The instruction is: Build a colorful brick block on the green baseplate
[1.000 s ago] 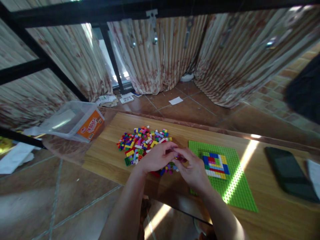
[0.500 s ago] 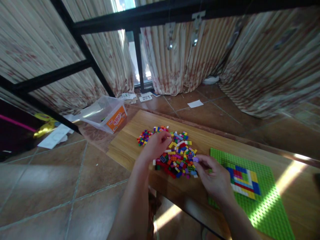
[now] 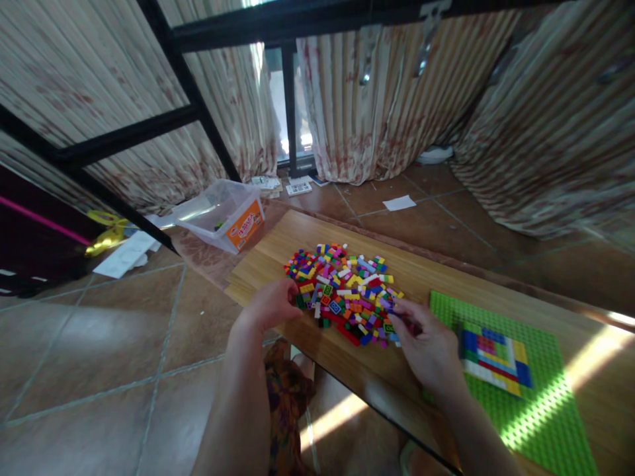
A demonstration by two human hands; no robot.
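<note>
A heap of loose toy building bricks (image 3: 350,281) in many colours lies on the wooden bench. At its near left edge is my left hand (image 3: 270,305), thumb and curled fingers apart beside a dark green brick (image 3: 299,301); I see nothing held. Over the heap's right side, my right hand (image 3: 429,344) has its fingertips pinched on a small purple brick, mostly hidden by the fingers. To the right, a green baseplate (image 3: 540,354) carries a flat, roughly square build of bricks (image 3: 496,357) in blue, yellow, white and red.
The wooden bench (image 3: 292,231) runs diagonally across a tiled floor (image 3: 124,350). Beyond its left end stands a clear plastic tub (image 3: 208,215) with an orange label. Papers (image 3: 399,203) lie on the floor near the curtains (image 3: 357,112). Sunlight stripes the baseplate.
My left hand has moved from the top of the heap to its near left edge, uncovering bricks. My right hand stays by the heap's right side. The view has shifted slightly.
</note>
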